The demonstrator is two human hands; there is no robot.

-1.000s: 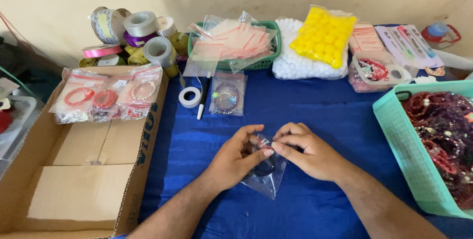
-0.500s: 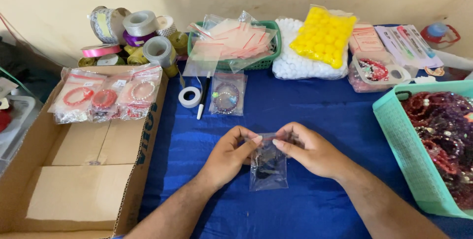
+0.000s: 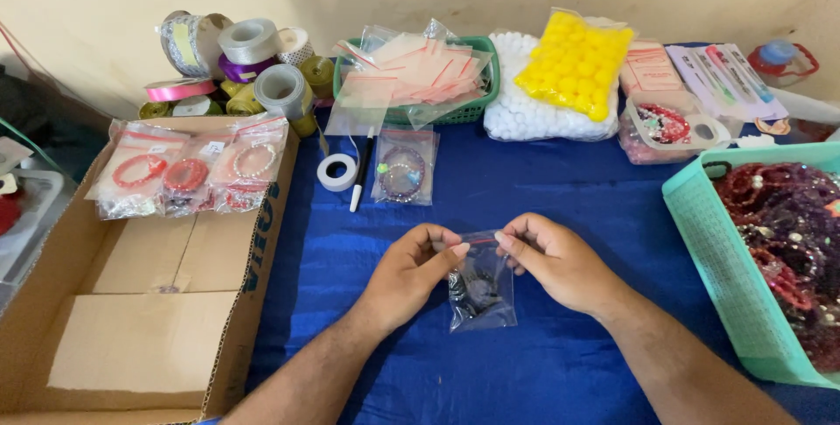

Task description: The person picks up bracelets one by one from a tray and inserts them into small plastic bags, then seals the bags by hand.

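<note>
We look down on a blue cloth (image 3: 542,355) that covers the table. At nine o'clock from our hands lies a flattened cardboard box (image 3: 140,302), its far end bearing a few clear packets of red and pale bracelets (image 3: 184,175). At three o'clock stands a teal basket (image 3: 709,241) heaped with dark red and purple beaded bracelets. At eleven o'clock, against the wall, we see a stack of ribbon spools (image 3: 236,66) in silver, purple, pink and gold. At twelve o'clock a green basket (image 3: 477,110) holds a loose pile of empty clear bags with pink strips, and at one o'clock a bag of yellow balls (image 3: 573,62) rests on a bag of white ones (image 3: 525,119). Nearer, at twelve o'clock, lie a bagged purple bracelet (image 3: 402,167), a white tape roll (image 3: 337,171) and a pen (image 3: 360,182).

Our left hand (image 3: 411,272) and right hand (image 3: 556,259) meet in the middle of the cloth. Each has thumb and forefinger closed in a pinch on the top edge of a small clear bag (image 3: 481,289), the other fingers curled in. The bag hangs between the two hands, with its lower end on the cloth, and a dark beaded bracelet (image 3: 472,289) sits inside it.
</note>
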